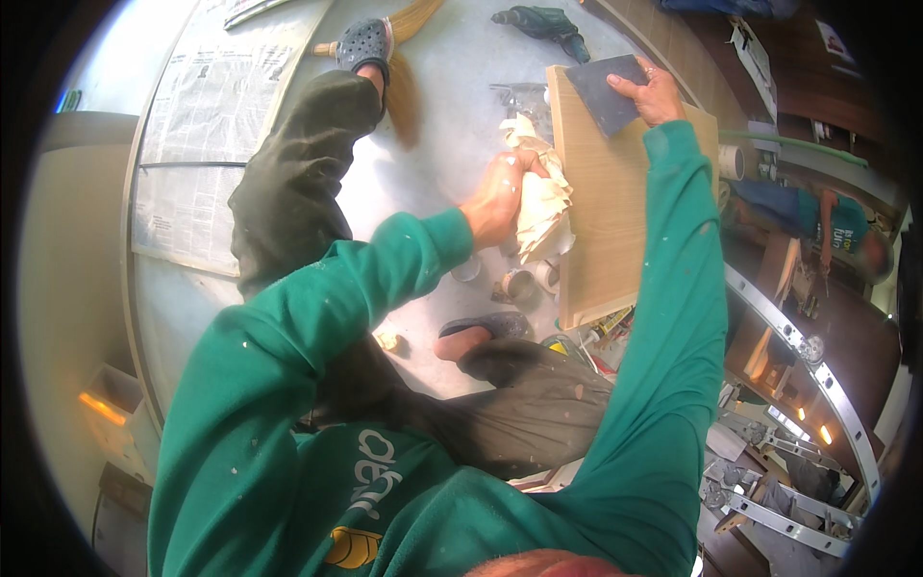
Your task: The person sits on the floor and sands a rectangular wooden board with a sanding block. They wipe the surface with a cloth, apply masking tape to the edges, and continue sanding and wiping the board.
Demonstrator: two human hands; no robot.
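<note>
My left hand (502, 197) is closed round a crumpled cream cloth (544, 207), which hangs beside the near-left edge of a light wood-grain board (606, 221). The board stands raised above the floor, its broad face turned up toward me. At its far end my right hand (658, 94) grips a dark grey square sheet (606, 88) that looks like sandpaper. The thumb lies over the sheet and the fingers are partly hidden at the board's edge. The sheet overlaps the board's far corner; I cannot tell whether it lies pressed flat.
Paint-stained cups (517, 284) stand on the floor left of the board. A broom (404, 96) lies by my left foot, near a newspaper-covered panel (207, 106). A dark green object (543, 27) lies farther off. At right are a metal ladder (832, 385) and another person (817, 226).
</note>
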